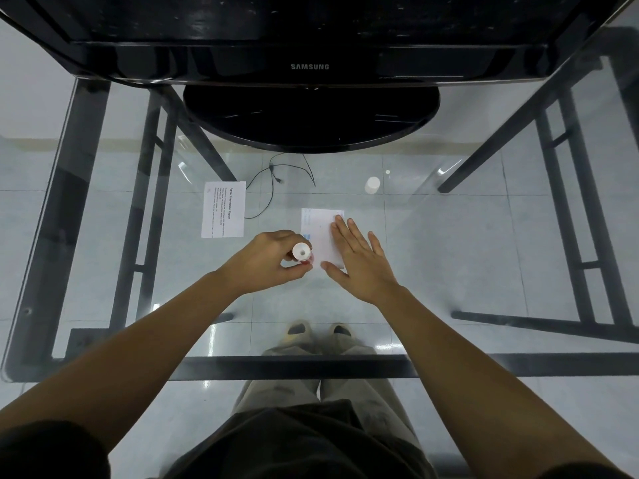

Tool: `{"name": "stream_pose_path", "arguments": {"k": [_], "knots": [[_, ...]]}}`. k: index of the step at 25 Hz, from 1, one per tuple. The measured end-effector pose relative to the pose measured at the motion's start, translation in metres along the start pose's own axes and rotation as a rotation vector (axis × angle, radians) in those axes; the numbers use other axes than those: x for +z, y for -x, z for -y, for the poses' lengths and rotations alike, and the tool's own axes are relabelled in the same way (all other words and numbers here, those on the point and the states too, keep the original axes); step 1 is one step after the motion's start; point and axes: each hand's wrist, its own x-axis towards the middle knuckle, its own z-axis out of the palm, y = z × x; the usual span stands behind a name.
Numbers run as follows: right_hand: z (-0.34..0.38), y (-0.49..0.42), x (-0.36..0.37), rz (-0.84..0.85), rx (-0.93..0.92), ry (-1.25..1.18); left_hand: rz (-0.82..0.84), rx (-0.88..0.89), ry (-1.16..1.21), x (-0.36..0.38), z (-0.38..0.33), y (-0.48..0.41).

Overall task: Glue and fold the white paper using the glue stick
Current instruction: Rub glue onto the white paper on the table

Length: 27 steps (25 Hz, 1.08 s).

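Note:
A small white paper lies flat on the glass table, near its middle. My right hand rests palm-down on the paper's right half, fingers spread. My left hand grips a glue stick upright at the paper's lower left corner; I see its round white end facing up and a red body below. The stick's lower tip is hidden, so contact with the paper cannot be judged. A white cap stands alone on the glass beyond the paper, to the right.
A second printed sheet lies to the left of the paper. A black monitor with its round base fills the far side of the glass table. A thin cable shows beneath the glass. Metal frame bars run along both sides.

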Motion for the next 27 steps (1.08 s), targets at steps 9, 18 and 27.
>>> {"name": "stream_pose_path", "arguments": {"k": [9, 18, 27], "knots": [[-0.001, 0.000, 0.000, -0.013, -0.003, -0.014, 0.061, 0.028, -0.027, -0.001, 0.002, -0.007], [-0.002, -0.001, 0.001, -0.016, -0.004, -0.005, 0.006, 0.041, 0.047, -0.005, 0.009, -0.007], [-0.004, -0.002, 0.002, -0.016, -0.007, -0.007, -0.100, 0.003, 0.038, -0.026, 0.022, -0.043]]}}
